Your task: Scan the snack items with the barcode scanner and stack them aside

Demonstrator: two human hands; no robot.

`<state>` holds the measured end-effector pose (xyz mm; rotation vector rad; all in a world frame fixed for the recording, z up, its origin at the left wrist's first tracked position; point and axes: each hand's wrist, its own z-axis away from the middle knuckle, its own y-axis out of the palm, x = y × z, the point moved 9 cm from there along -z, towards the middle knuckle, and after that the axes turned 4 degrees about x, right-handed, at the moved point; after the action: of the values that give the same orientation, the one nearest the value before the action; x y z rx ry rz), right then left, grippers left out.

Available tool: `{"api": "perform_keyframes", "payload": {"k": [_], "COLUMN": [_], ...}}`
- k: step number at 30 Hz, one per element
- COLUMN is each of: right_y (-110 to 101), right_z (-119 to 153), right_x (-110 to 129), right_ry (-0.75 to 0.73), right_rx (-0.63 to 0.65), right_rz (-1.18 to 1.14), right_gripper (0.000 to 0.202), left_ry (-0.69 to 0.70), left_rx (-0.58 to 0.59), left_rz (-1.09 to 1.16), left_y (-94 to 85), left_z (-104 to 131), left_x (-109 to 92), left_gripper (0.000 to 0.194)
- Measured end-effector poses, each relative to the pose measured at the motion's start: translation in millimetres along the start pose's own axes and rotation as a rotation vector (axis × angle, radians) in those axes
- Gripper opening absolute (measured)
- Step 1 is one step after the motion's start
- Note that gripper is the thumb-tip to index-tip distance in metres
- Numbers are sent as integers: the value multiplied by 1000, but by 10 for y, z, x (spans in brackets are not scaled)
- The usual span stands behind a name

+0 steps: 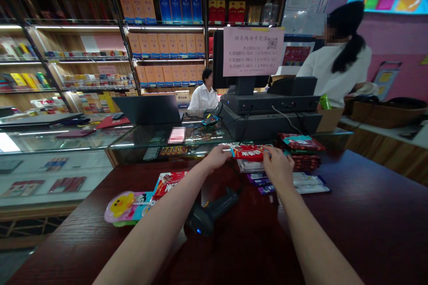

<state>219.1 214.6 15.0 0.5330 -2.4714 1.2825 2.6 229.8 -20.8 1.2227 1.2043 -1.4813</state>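
Note:
Both arms reach forward over the dark wooden counter. A red snack packet [249, 152] is held level by its two ends. At its left end my left hand [218, 158] is closed on it; my right hand [278, 165] grips the right end. Behind and below the packet lies a white stack [249, 166], partly covered. Purple-and-white stick packets [309, 183] lie beside and under my right wrist. Farther right a pile of red-brown snack bags [301, 142] stands near the till. A black barcode scanner [212, 213] rests on the counter between my forearms.
Left of my left forearm lie another red packet [169, 182] and a yellow-duck package [122, 205]. A monitor with a pink sign [253, 51] stands on the till base [270, 118]. A laptop [147, 109] sits on the glass case. One person [203, 95] sits behind; another [334, 62] stands right.

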Motion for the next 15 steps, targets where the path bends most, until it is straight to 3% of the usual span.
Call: {"api": "perform_keyframes", "payload": {"k": [4, 8, 15], "right_y": [73, 122, 107], "right_z": [32, 77, 128], "right_x": [144, 255, 291], "right_ry": [-105, -150, -108], "right_rx": [-21, -3, 33], "right_rz": [-28, -30, 84], "right_gripper": [38, 37, 35], "left_ry": [-94, -127, -77], "left_rx": [-42, -23, 49], "left_rz": [32, 103, 192], "left_y": [-193, -271, -220], "left_z": [107, 175, 183], "left_x": [100, 155, 186], "left_gripper": [66, 81, 67]}}
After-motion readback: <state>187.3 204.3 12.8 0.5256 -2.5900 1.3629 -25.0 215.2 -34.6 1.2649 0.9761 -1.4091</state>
